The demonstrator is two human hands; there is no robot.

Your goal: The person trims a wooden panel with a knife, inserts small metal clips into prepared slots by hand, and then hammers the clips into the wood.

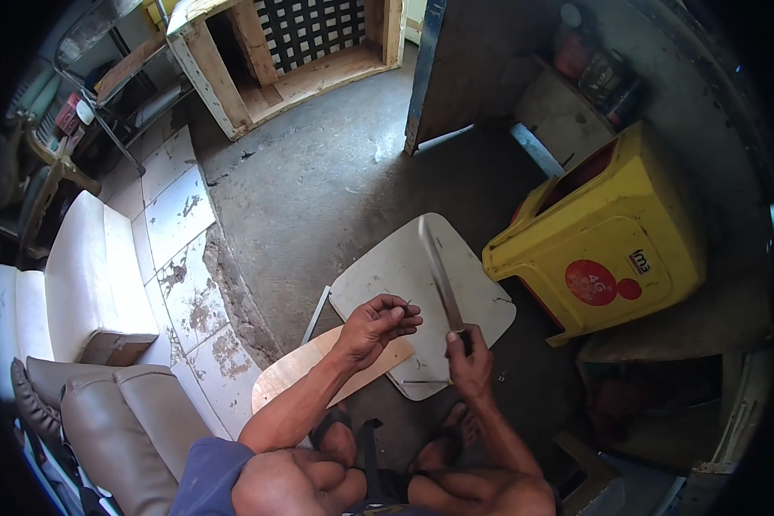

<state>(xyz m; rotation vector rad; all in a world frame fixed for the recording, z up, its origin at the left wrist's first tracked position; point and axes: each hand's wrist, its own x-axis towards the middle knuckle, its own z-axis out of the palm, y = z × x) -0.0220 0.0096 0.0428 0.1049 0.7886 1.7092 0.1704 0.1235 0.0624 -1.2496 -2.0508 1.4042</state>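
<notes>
My right hand [470,368] is wrapped round the handle of a long knife [441,277], its narrow metal blade pointing up and away over a pale board with rounded corners [371,279]. To its left, my left hand [377,328] has thumb and fingertips pinched together on a small dark bit that is too small to name. A rounded piece of thin plywood [294,371] lies partly on the pale board, under my left wrist. A thin metal rod [423,381] rests near the board's close edge, and a narrow white strip [316,315] lies off its left side.
A yellow plastic stool [636,215] lies tipped over at right. Ahead stand a wooden frame with black lattice [258,107] and a dark upright panel [477,77]. White padded seating [82,275] and brown cushions [125,417] line the left. A metal chair [112,95] stands at the far left.
</notes>
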